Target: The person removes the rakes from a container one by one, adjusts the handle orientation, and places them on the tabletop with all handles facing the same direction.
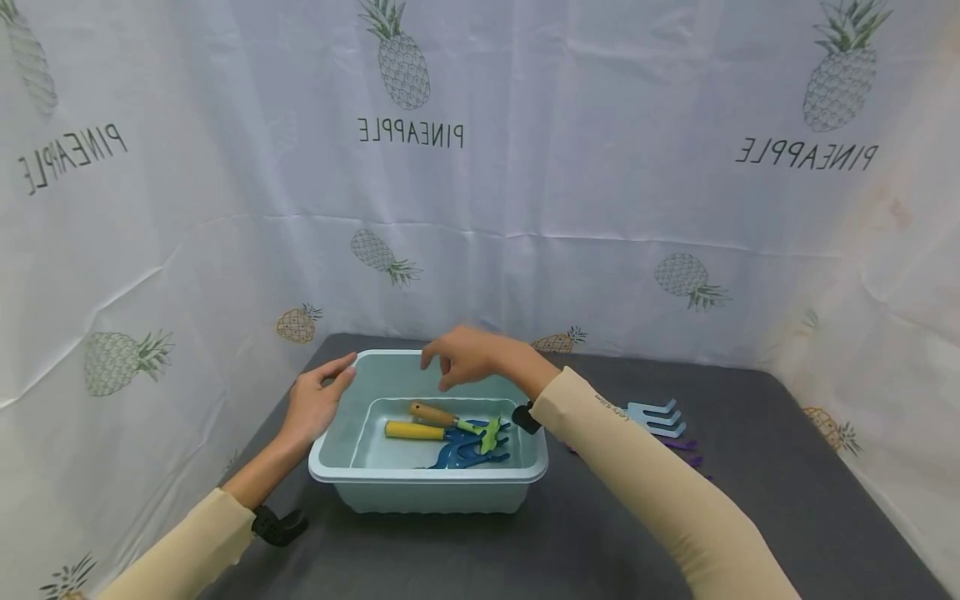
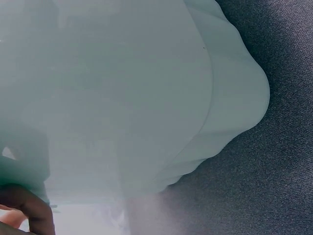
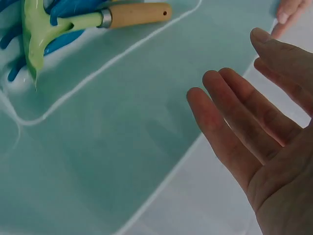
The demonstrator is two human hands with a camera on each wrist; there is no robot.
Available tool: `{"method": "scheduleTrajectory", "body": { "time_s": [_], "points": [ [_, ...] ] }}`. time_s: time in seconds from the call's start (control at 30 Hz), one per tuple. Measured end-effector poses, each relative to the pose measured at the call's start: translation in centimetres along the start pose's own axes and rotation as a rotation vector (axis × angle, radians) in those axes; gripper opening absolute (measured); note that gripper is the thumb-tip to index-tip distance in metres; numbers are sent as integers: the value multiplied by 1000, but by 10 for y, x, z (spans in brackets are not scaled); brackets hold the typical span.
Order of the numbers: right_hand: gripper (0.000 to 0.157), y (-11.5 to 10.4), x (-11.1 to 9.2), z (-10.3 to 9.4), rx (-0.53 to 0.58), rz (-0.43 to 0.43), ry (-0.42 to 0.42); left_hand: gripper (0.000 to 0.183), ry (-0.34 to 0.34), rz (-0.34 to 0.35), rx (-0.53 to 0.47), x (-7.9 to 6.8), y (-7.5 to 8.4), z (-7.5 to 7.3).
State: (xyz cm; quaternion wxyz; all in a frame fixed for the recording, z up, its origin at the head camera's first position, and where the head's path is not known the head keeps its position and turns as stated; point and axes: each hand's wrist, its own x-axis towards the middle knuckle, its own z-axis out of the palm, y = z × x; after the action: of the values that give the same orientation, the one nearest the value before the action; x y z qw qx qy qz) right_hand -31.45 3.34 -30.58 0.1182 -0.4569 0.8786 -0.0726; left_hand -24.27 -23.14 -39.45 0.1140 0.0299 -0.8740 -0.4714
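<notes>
Well clear of tools (image 1: pixel 417 431), right grip (image 1: pixel 474 356)

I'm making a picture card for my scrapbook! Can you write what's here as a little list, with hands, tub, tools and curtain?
Left hand: at the tub's left rim
Right hand: over the tub, holding nothing
Tub: pale blue-green, on the dark table
Inside: yellow handle, green tool with wooden handle, blue heads
Outside: light-blue fork, purple prongs, partly hidden by the right sleeve
Curtain: whitish, pineapples printed on it
</notes>
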Motion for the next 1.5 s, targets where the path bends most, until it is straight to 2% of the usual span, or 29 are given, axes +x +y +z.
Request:
{"method": "scheduleTrajectory", "body": {
  "time_s": [0.23, 0.4, 0.73, 0.93, 1.33, 1.5],
  "points": [
    [43, 0, 22, 27, 141, 82, -74, 48, 6, 2, -8, 1, -3, -1],
    [43, 1, 30, 43, 223, 123, -113, 48, 3, 6, -10, 1, -3, 0],
    [44, 6, 37, 55, 170, 174, -129, 47, 12, 15, -3, 2, -2, 0],
    [47, 10, 40, 59, 186, 211, -153, 46, 6, 5, -11, 1, 0, -1],
    [52, 11, 42, 72, 191, 239, -179, 46, 11, 5, 1, 1, -3, 2],
    [60, 10, 42, 73, 159, 245, -184, 46, 17, 10, -3, 1, -1, 2]
  ]
}}
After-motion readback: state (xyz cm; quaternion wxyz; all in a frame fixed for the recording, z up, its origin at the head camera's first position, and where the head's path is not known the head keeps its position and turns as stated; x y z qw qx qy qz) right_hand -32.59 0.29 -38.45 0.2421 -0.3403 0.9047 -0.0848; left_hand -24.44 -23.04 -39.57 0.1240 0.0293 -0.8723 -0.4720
